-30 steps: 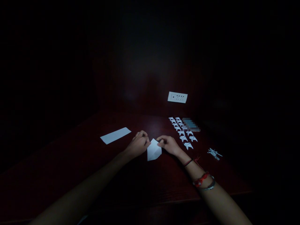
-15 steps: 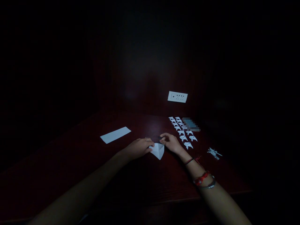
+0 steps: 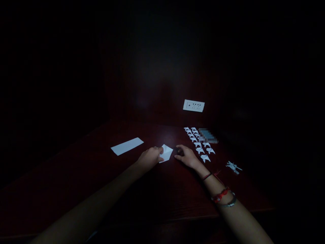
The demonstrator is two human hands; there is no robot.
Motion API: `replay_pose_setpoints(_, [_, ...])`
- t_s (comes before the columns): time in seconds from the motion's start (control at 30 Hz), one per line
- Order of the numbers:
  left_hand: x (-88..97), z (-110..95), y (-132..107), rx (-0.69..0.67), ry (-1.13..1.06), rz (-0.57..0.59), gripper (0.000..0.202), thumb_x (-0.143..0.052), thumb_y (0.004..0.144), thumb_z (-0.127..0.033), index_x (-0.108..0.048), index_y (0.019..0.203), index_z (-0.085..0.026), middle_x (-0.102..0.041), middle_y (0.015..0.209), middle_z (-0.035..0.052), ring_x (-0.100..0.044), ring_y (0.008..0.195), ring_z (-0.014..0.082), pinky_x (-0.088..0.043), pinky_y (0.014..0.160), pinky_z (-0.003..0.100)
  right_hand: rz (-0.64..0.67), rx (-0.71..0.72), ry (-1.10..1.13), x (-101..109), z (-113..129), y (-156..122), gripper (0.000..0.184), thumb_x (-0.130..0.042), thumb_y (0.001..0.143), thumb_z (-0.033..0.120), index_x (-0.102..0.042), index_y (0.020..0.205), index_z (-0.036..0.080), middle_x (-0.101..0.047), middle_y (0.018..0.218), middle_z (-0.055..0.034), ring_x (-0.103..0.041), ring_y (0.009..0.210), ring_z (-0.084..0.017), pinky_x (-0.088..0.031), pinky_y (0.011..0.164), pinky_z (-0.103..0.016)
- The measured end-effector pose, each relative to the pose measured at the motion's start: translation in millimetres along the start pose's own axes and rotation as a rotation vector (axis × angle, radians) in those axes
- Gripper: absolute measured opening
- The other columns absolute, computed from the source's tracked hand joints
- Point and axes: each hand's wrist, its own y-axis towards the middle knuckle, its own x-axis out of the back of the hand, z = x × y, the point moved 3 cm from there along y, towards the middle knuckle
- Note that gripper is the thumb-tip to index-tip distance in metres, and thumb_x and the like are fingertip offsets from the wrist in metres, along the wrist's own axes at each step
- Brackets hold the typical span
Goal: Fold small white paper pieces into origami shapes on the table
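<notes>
Left hand: our left hand (image 3: 150, 158) pinches the paper (image 3: 167, 153) at its left edge, thumb on the near side, fingers on the far side.
Right hand: ours (image 3: 188, 158) is part open, fingers curled, thumb apart from them; it holds nothing, just beside the paper's right corner with a narrow gap.
Paper: 1, white, creased, pointed at the right; we have it on the table (image 3: 81, 159), between our two hands.
Strip: 1 long white strip (image 3: 127, 146), flat, beyond our left hand and off to its left.
Folded pieces: we count roughly 11 (image 3: 205, 158), white, in two slanting columns beyond our right hand; light is dim and they crowd together, so the count may be off.
Scraps: 1 heap (image 3: 233, 167) of thin white slivers, right of our right hand.
Pixelated item: 1 (image 3: 208, 135), bluish, beside the folded pieces.
Socket plate: 1 (image 3: 193, 105), white, on the wall.
Bands: 3 (image 3: 220, 195) on our right forearm.
</notes>
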Motion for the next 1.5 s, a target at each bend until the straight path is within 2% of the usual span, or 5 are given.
replay_pose_setpoints(0.23, [-1.5, 3.2, 0.2, 0.066, -0.099, -0.072, 0.052, -0.059, 0.063, -0.035, -0.038, 0.109, -0.022, -0.047, 0.107, 0.0082, -0.045, 0.098, 0.0255, -0.037, 0.075, 0.035, 0.051, -0.036, 0.152, -3.6, 6.3, -0.9, 0.039, -0.056, 0.066, 0.02, -0.047, 0.104, 0.017, -0.058, 0.072, 0.0009, -0.054, 0.065, -0.01, -0.042, 0.064, -0.024])
replay_pose_setpoints(0.7, [-10.3, 1.8, 8.2, 0.064, -0.19, -0.113, 0.049, -0.062, 0.06, -0.034, -0.044, 0.103, -0.02, -0.053, 0.103, 0.0035, -0.049, 0.093, 0.0197, -0.036, 0.078, 0.028, 0.006, -0.159, 0.432, -8.4, 1.0, 3.4, 0.044, -0.057, 0.06, 0.015, -0.046, 0.102, 0.015, -0.059, 0.069, 0.0013, -0.054, 0.063, -0.01, -0.043, 0.065, -0.025])
replay_pose_setpoints(0.97, [-15.9, -0.6, 7.2, 0.035, -0.202, -0.104, 0.045, -0.062, 0.06, -0.033, -0.044, 0.1, -0.022, -0.054, 0.098, 0.001, -0.049, 0.093, 0.0193, -0.036, 0.078, 0.029, -0.015, -0.011, 0.32, 1.2, 20.6, -0.8, 0.06, -0.052, 0.06, 0.007, -0.036, 0.116, 0.018, -0.059, 0.07, 0.0022, -0.05, 0.059, -0.008, -0.042, 0.063, -0.022])
replay_pose_setpoints(1.13, [-14.3, -6.5, 6.1, 0.003, -0.205, -0.11, 0.04, -0.062, 0.061, -0.031, -0.041, 0.094, -0.022, -0.052, 0.098, 0.001, -0.048, 0.092, 0.0197, -0.036, 0.075, 0.029, 0.053, -0.042, 0.325, -5.2, 21.9, -1.9, 0.061, -0.052, 0.061, 0.009, -0.033, 0.118, 0.018, -0.059, 0.072, 0.0023, -0.052, 0.06, -0.008, -0.043, 0.064, -0.022])
replay_pose_setpoints(1.5, [-14.7, -12.3, 6.9, -0.006, -0.093, -0.072, 0.026, -0.058, 0.065, -0.034, -0.044, 0.082, -0.02, -0.054, 0.088, 0.0003, -0.05, 0.085, 0.0186, -0.036, 0.068, 0.027, -0.001, -0.129, 0.278, -17.1, 11.0, 7.0, 0.068, -0.05, 0.056, 0.001, -0.033, 0.119, 0.02, -0.057, 0.076, 0.002, -0.053, 0.065, -0.009, -0.044, 0.065, -0.022])
